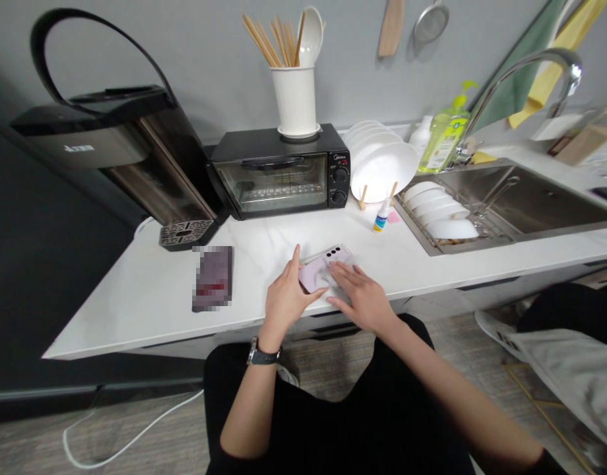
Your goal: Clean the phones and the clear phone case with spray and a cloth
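A pale lilac smartphone point(311, 274) lies back side up on the white countertop, its three dark camera lenses toward the far right end. My left hand point(285, 295) steadies its near left end between thumb and fingers. Over the phone's right part, my right hand point(361, 295) presses a thin greyish-white wipe point(337, 285) with its fingertips; its edges are partly hidden under the fingers. Behind the phone stands a small spray bottle point(381, 216) with a blue and yellow label, beside a pink scrap point(393, 217).
On the left lies a pixelated dark flat item point(213, 278), before a black drink machine point(179, 158). A toaster oven point(278, 178) bears a chopstick holder point(294, 99). Right are racked plates point(387, 168), a sink point(561, 198) with bowls, and part of another person point(571, 369).
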The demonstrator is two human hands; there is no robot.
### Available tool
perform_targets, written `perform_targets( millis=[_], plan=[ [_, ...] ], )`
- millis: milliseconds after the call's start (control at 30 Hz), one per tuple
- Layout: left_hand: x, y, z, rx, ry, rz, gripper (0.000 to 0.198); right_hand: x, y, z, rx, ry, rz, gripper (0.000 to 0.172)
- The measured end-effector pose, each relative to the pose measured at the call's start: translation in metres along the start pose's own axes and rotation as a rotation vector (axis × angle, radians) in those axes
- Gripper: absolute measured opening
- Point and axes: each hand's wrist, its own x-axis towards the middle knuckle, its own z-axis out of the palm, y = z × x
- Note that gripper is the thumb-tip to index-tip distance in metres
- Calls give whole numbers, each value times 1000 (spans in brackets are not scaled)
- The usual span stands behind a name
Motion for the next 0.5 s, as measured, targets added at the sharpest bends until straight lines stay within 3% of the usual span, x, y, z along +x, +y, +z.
perform_targets(
  millis=[100,233,367,433,500],
  plan=[
    [0,0,0,1,15,-14,117,15,23,0,-90,50,118,67],
    [0,0,-1,3,2,-12,111,36,4,15,-76,40,64,74],
    [0,0,-2,15,-2,-15,105,22,-27,17,59,-39,-121,78],
    [0,0,-2,7,2,-15,108,9,-23,10,89,-67,-154,75],
    [0,0,-1,-5,-2,-8,112,1,-5,1,64,-45,-96,67]
  ],
)
